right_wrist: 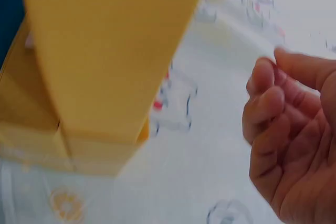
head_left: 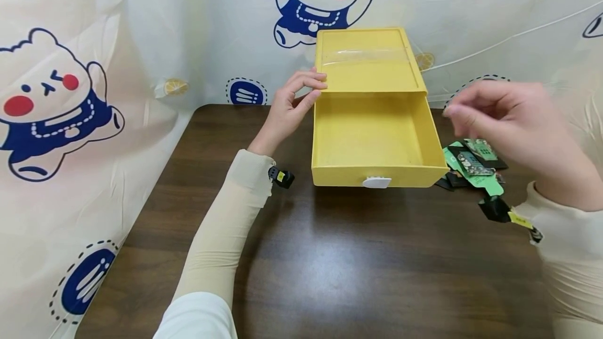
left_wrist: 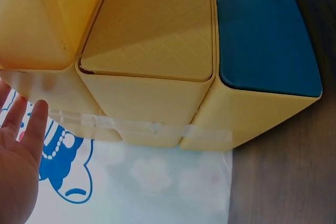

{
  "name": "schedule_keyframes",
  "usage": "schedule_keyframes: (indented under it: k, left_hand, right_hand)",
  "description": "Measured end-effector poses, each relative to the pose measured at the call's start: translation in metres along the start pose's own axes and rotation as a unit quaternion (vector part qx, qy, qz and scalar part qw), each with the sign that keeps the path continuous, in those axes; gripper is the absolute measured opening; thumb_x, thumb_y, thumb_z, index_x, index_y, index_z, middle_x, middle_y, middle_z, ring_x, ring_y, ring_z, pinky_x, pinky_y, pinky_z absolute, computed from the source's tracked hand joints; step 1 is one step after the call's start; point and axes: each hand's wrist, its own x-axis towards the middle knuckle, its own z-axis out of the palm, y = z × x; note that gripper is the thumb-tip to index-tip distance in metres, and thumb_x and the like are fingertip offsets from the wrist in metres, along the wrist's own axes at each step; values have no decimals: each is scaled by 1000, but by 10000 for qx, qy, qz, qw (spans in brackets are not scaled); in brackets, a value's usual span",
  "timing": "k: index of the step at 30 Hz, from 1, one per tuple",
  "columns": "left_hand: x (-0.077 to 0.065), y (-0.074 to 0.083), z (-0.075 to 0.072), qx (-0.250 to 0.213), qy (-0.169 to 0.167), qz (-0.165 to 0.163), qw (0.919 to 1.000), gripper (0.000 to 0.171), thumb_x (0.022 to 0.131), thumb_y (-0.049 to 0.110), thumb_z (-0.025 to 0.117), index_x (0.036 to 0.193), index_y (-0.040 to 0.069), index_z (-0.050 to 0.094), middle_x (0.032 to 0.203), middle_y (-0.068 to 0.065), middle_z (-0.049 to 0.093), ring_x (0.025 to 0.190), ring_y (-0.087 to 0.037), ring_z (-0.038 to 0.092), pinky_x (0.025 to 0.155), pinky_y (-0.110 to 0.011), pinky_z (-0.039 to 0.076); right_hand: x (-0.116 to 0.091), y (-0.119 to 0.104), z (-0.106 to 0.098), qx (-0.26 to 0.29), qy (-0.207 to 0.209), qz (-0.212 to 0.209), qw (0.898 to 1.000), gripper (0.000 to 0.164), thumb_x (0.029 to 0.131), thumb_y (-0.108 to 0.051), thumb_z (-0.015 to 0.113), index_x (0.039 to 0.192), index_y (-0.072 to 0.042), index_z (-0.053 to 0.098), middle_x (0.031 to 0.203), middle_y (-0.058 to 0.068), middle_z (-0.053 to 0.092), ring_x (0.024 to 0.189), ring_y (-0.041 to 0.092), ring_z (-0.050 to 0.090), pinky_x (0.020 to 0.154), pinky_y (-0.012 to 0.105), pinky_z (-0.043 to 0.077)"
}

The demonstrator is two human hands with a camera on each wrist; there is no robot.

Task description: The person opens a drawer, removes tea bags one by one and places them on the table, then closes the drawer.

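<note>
A yellow drawer unit stands on the dark table, its top drawer pulled out and showing a bare inside. A white knob is on that drawer's front. My left hand rests against the unit's left side, fingers fairly straight in the left wrist view. To the right of the drawer my right hand is raised, fingers curled and thumb close to the index fingertip, with nothing visible between them. Behind and below it lies a pile of green and black cards, partly hidden.
The left wrist view shows lower drawers with a yellow front and a blue front. Clear tape crosses the unit's top. A printed white curtain hangs behind and left of the brown table.
</note>
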Motion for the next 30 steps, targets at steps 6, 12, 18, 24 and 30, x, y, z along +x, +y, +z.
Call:
schedule_keyframes:
  k: [6, 12, 18, 24, 30]
  left_hand:
    - [-1, 0, 0, 2, -2, -21, 10000, 15, 91, -2, 50, 102, -10, 58, 120, -23, 51, 126, -17, 34, 93, -35, 45]
    - [0, -1, 0, -11, -5, -6, 10000, 15, 91, -2, 50, 102, -10, 58, 120, -23, 51, 126, -16, 34, 93, -35, 45]
    - [0, -1, 0, 17, 7, 16, 10000, 15, 91, -2, 51, 101, -10, 59, 120, -23, 51, 126, -16, 35, 92, -35, 46]
    - [0, -2, 1, -17, 25, 76, 10000, 15, 91, -3, 50, 101, -10, 59, 120, -24, 51, 125, -18, 36, 91, -34, 46]
    - [0, -5, 1, -82, 46, 133, 9999, 15, 92, -4, 49, 100, -11, 58, 120, -24, 51, 125, -18, 36, 90, -35, 47]
  right_hand:
    - [3, -24, 23, -731, -945, -1462, 9820, 26, 72, 3, 73, 82, -19, 65, 61, -14, 52, 50, -1, 41, 42, 13, 34]
    - [1, -38, 40, -1251, -1657, -2094, 9555, 21, 74, -13, 74, 84, -27, 62, 63, -21, 45, 49, -4, 35, 41, 11, 30]
    - [-3, -45, 55, -1765, -2002, -2005, 9426, 15, 74, -21, 75, 82, -25, 63, 59, -17, 45, 46, -1, 34, 39, 19, 32]
    - [-11, -49, 60, -2419, -1946, -1812, 9332, 15, 77, -23, 73, 80, -21, 59, 57, -13, 42, 43, 6, 34, 35, 22, 30]
    - [-17, -54, 63, -3146, -1736, -1828, 9151, 29, 82, -18, 67, 72, -17, 40, 55, -8, 26, 38, 9, 24, 31, 22, 19]
